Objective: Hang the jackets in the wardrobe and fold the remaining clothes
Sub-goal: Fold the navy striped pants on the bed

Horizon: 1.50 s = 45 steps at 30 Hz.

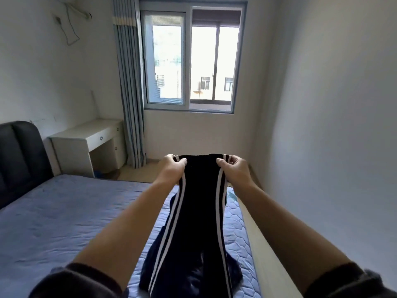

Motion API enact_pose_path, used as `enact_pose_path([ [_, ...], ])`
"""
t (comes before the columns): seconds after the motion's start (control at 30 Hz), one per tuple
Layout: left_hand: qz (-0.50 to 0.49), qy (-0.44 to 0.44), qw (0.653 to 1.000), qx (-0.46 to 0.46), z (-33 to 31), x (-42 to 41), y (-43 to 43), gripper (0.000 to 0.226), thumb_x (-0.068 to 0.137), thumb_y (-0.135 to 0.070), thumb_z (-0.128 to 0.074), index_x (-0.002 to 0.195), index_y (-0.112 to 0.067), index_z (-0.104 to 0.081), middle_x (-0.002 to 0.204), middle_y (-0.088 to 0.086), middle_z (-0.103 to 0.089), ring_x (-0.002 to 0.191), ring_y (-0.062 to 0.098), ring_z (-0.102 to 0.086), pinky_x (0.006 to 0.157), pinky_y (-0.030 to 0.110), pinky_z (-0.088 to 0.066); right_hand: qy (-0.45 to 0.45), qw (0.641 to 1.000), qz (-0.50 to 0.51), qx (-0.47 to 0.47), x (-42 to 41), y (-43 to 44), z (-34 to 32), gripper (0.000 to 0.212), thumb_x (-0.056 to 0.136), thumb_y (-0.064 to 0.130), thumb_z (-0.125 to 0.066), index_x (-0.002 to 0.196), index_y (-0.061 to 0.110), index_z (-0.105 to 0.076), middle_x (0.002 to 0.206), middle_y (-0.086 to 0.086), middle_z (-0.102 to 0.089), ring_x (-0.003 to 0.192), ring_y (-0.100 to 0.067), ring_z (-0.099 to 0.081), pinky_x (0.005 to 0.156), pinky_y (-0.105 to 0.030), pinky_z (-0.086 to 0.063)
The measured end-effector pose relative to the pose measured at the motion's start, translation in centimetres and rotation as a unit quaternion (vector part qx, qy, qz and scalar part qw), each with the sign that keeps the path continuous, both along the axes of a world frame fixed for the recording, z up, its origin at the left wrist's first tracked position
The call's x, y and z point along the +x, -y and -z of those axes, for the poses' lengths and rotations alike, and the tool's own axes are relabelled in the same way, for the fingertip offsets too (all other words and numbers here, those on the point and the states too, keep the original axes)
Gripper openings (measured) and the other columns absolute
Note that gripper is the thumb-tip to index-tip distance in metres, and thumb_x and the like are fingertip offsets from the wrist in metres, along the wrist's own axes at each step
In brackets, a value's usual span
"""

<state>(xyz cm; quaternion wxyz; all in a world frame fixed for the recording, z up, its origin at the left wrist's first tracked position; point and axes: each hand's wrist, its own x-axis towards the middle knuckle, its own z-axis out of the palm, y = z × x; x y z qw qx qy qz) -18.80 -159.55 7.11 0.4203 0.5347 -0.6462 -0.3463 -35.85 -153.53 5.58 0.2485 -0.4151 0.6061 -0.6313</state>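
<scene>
Dark navy trousers (pixel 199 211) with white side stripes hang stretched out in front of me over the bed. My left hand (pixel 171 168) pinches the left corner of their top edge. At the right corner, my right hand (pixel 234 168) pinches the same edge. Both arms are held out straight, and the trouser legs trail down toward me onto the mattress, bunching near the bottom of the view. No jackets or wardrobe are in view.
The bed (pixel 64 222) with a blue quilted mattress fills the lower left, its dark headboard (pixel 19 155) at far left. A white desk (pixel 90 143) stands beside a striped curtain (pixel 129 93) and the window (pixel 191 59). A plain wall (pixel 333 125) runs close on the right.
</scene>
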Motion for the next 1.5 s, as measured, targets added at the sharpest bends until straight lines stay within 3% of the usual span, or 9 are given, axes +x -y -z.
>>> enact_pose_path([
  [0.23, 0.062, -0.077, 0.995, 0.002, 2.5, -0.1, -3.8, 0.021, 0.085, -0.025, -0.067, 0.068, -0.015, -0.06, 0.07, 0.008, -0.067, 0.071, 0.03, -0.068, 0.071, 0.048, -0.059, 0.01, 0.995, -0.078, -0.055, 2.7, -3.4, 2.4, 0.007, 0.087, 0.011, -0.067, 0.082, 0.014, -0.068, 0.077, -0.003, -0.071, 0.073, -0.016, -0.065, 0.076, -0.038, -0.054],
  [0.4, 0.092, -0.08, 0.992, 0.028, 4.5, -0.7, -6.6, 0.008, 0.087, -0.02, -0.064, 0.081, -0.015, -0.066, 0.076, 0.007, -0.071, 0.069, 0.022, -0.071, 0.063, 0.043, -0.06, -0.018, 0.997, -0.062, -0.039, 2.9, -4.7, 4.3, 0.011, 0.085, 0.013, -0.068, 0.081, 0.003, -0.066, 0.076, -0.014, -0.067, 0.071, -0.02, -0.06, 0.074, -0.047, -0.053],
  [0.6, 0.1, -0.068, 0.991, 0.051, 6.4, -0.4, -8.7, 0.008, 0.088, -0.017, -0.064, 0.082, -0.016, -0.069, 0.08, 0.009, -0.072, 0.069, 0.019, -0.071, 0.059, 0.035, -0.06, -0.079, 0.994, -0.066, -0.023, 3.2, -6.1, 6.8, 0.009, 0.082, 0.018, -0.066, 0.075, 0.014, -0.065, 0.062, 0.006, -0.058, 0.061, -0.01, -0.052, 0.062, -0.036, -0.046],
  [0.8, 0.076, -0.081, 0.992, 0.066, 7.4, 0.2, -9.8, 0.007, 0.083, -0.015, -0.071, 0.078, -0.012, -0.069, 0.079, 0.011, -0.072, 0.073, 0.025, -0.072, 0.062, 0.04, -0.061, -0.128, 0.988, -0.082, -0.017, 3.4, -7.0, 8.5, 0.035, 0.085, 0.016, -0.066, 0.055, 0.024, -0.049, 0.048, 0.016, -0.046, 0.049, -0.001, -0.037, 0.05, -0.018, -0.03],
  [1.07, 0.104, -0.104, 0.986, 0.077, 8.0, 1.2, -10.7, 0.006, 0.082, -0.007, -0.073, 0.085, -0.011, -0.069, 0.076, 0.004, -0.072, 0.067, 0.016, -0.071, 0.061, 0.027, -0.059, -0.169, 0.971, -0.166, 0.014, 3.1, -8.0, 9.2, 0.023, 0.086, 0.014, -0.062, 0.065, 0.022, -0.057, 0.057, 0.014, -0.049, 0.055, -0.005, -0.039, 0.055, -0.026, -0.033],
  [1.13, 0.127, -0.085, 0.986, 0.073, 7.9, 1.5, -10.9, 0.013, 0.085, -0.001, -0.068, 0.085, -0.014, -0.068, 0.077, 0.005, -0.072, 0.068, 0.017, -0.072, 0.06, 0.024, -0.058, -0.185, 0.96, -0.208, 0.032, 3.1, -8.4, 9.3, 0.014, 0.08, 0.015, -0.058, 0.083, 0.027, -0.063, 0.072, 0.013, -0.057, 0.065, -0.003, -0.048, 0.062, -0.026, -0.043],
  [1.2, 0.133, -0.054, 0.988, 0.05, 7.9, 1.6, -10.9, 0.021, 0.085, 0.003, -0.066, 0.08, -0.018, -0.066, 0.075, 0.006, -0.072, 0.066, 0.018, -0.072, 0.059, 0.025, -0.058, -0.195, 0.954, -0.226, 0.037, 3.0, -8.9, 9.6, 0.026, 0.072, 0.019, -0.056, 0.095, 0.03, -0.062, 0.084, 0.012, -0.056, 0.075, -0.001, -0.053, 0.071, -0.025, -0.048],
  [1.37, 0.126, 0.093, 0.984, -0.088, 7.7, 2.0, -10.7, 0.02, 0.07, -0.02, -0.082, 0.071, -0.025, -0.062, 0.064, -0.006, -0.066, 0.059, 0.006, -0.062, 0.057, 0.017, -0.048, -0.156, 0.948, -0.276, 0.016, 2.9, -10.1, 10.1, 0.032, 0.072, 0.017, -0.067, 0.098, 0.033, -0.061, 0.077, 0.018, -0.061, 0.069, 0.004, -0.053, 0.065, -0.013, -0.042],
  [1.5, 0.151, 0.201, 0.954, -0.164, 7.3, 2.4, -9.2, 0.045, 0.063, -0.043, -0.083, 0.1, -0.032, -0.06, 0.107, -0.013, -0.061, 0.097, 0.006, -0.054, 0.092, 0.031, -0.04, -0.156, 0.948, -0.278, 0.008, 2.8, -10.7, 9.9, 0.029, 0.074, 0.013, -0.071, 0.095, 0.032, -0.061, 0.076, 0.016, -0.062, 0.069, 0.004, -0.053, 0.066, -0.013, -0.042],
])
